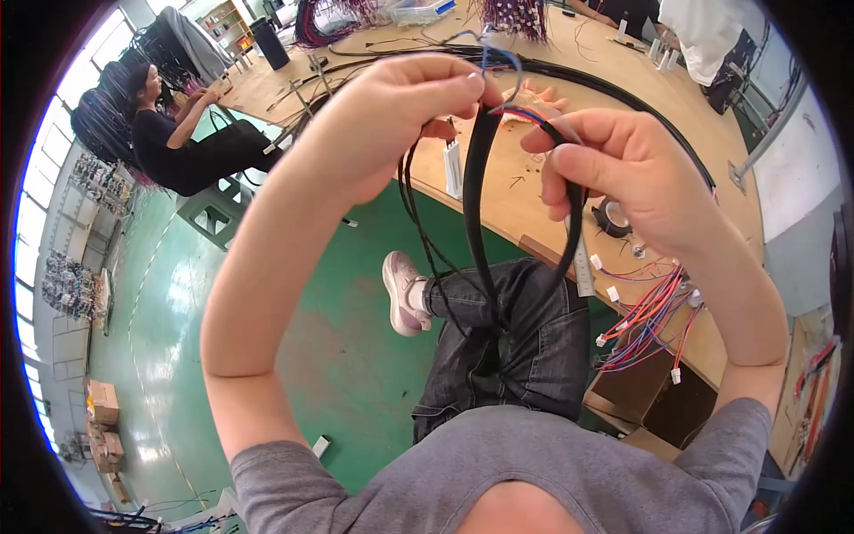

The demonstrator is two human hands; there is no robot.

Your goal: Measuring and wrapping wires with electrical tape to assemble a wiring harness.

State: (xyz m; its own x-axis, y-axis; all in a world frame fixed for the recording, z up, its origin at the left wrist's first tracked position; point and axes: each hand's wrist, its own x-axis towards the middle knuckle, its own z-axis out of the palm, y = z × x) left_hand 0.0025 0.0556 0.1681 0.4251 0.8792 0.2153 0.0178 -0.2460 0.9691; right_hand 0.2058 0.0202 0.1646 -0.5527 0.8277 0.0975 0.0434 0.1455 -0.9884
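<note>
My left hand (418,96) is raised over the table edge, thumb and fingers pinched around thin blue wires (516,64) and the upper part of a black sleeved cable (477,200). The cable hangs in a loop down to my lap. Its other end is pinched in my right hand (630,173), where red and blue wires (527,112) come out of the black sleeve. Thin black wires (412,209) dangle below my left hand. Near my right hand lie a roll of black tape (612,218) and a steel ruler (584,271).
Red, blue and purple wires with white connectors (645,316) spill over the edge of the wooden table (382,44). A long black cable (649,96) curves across it. A black bottle (269,44) stands farther back. At left, a person (165,133) sits on a green stool (216,209).
</note>
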